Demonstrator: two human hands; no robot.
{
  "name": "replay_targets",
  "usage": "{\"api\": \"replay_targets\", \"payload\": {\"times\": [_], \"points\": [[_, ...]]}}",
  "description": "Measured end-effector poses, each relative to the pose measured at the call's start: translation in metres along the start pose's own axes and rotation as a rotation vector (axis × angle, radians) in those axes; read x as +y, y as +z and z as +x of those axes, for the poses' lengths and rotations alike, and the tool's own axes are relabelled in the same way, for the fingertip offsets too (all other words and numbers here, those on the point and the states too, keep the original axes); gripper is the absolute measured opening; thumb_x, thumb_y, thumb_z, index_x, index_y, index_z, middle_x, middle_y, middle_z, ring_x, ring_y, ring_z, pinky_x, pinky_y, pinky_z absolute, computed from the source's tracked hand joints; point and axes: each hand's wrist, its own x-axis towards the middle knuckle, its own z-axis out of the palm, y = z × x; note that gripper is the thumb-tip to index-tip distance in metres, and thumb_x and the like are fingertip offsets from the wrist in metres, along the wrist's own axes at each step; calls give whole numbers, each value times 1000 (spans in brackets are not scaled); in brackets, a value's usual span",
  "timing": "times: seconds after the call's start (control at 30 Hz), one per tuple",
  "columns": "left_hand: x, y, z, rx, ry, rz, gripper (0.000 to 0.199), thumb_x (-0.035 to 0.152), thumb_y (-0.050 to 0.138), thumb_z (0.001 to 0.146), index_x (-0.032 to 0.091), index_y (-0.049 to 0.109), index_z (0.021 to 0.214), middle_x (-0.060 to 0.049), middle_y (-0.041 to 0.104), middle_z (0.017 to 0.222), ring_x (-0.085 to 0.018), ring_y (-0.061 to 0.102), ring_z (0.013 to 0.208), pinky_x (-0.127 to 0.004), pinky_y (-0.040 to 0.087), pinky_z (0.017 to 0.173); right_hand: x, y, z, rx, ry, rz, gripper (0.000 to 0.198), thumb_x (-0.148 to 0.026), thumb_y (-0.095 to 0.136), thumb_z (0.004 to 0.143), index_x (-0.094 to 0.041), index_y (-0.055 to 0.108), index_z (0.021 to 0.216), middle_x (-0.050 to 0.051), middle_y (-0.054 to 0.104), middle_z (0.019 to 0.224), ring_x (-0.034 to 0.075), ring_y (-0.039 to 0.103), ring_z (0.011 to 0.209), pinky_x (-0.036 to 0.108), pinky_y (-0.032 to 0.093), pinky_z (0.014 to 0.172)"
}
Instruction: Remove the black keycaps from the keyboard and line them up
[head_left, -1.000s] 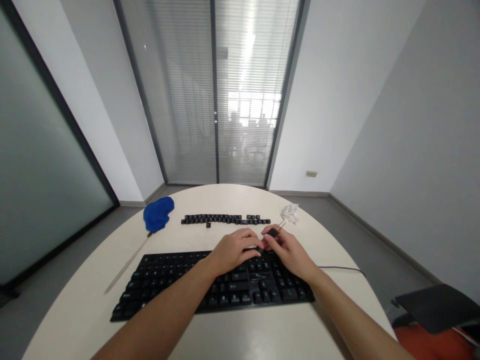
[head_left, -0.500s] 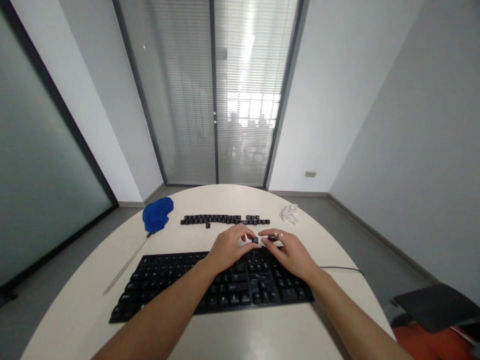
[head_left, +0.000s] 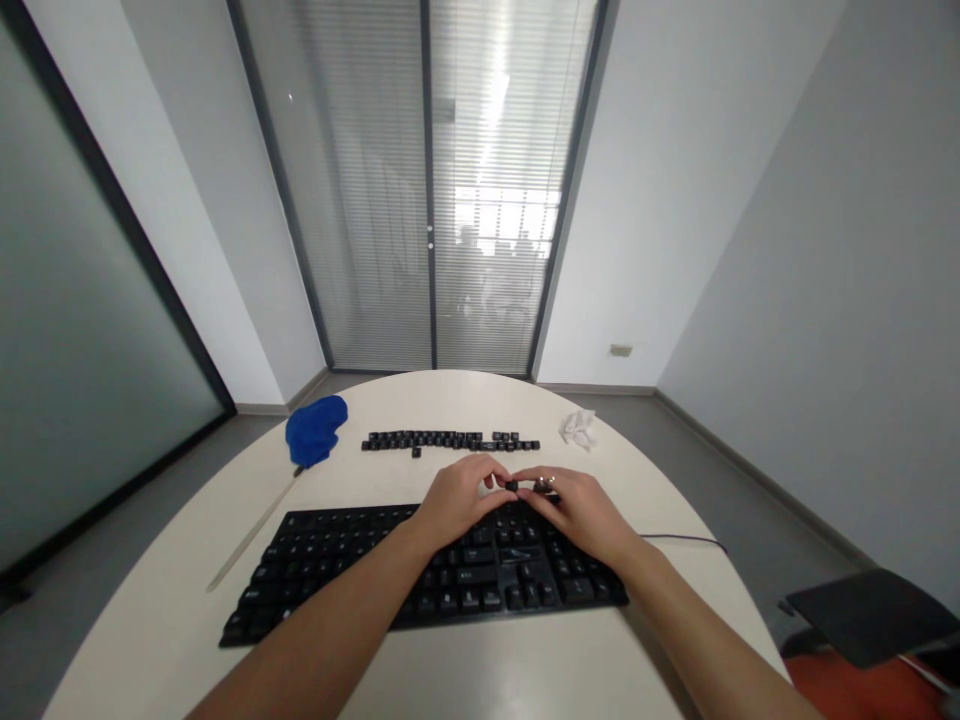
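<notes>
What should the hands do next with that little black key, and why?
Maybe the right hand should ease off the key, leaving it to the left hand. The left thumb and finger pinch it, while the right fingers also hold a small dark tool, so one hand seems enough.

1 head-worn view, facing forward and down, near, above the hands [head_left: 459, 500]

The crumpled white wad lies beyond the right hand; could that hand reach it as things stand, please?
Probably yes: only the smooth cream tabletop shows between the right hand and the crumpled white wad, though its grip holds a small dark tool.
</notes>
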Motion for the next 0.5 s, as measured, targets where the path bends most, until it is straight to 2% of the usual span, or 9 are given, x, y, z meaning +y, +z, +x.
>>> {"api": "replay_targets", "payload": {"times": [0.17, 0.33, 0.4, 0.5], "points": [[0, 1, 0, -6, -8, -21, 17, 36, 70, 86, 21, 65, 93, 1, 67, 89, -15, 60, 80, -27, 46, 77, -1, 1, -1, -5, -6, -32, 21, -28, 54, 96, -28, 66, 114, 1, 75, 108, 18, 70, 99, 28, 51, 89], [2, 1, 0, -14, -81, -65, 27, 32, 69, 86, 23, 59, 110, 1, 68, 95, -15, 63, 82, -28, 48, 78, 9, -5, 0, 34, 2, -131, 20, -31, 50, 98, -27, 65, 112, 1, 74, 110, 17, 70, 99, 28, 50, 88], [3, 1, -1, -40, -81, -64, 31, 30, 70, 84, 24, 58, 112, 1, 68, 98, -15, 63, 83, -28, 48, 78, 20, -11, 1, 67, 57, -218, 21, -33, 50, 98, -26, 64, 112, 2, 74, 108, 18, 70, 96, 28, 51, 84], [4, 0, -2, -117, -27, -42, 24, 29, 69, 84, 23, 61, 105, 1, 68, 97, -15, 62, 83, -27, 47, 78, 43, -20, 1, 82, 208, -405, 24, -37, 51, 97, -25, 66, 111, 5, 74, 97, 21, 69, 86, 29, 50, 74]]}}
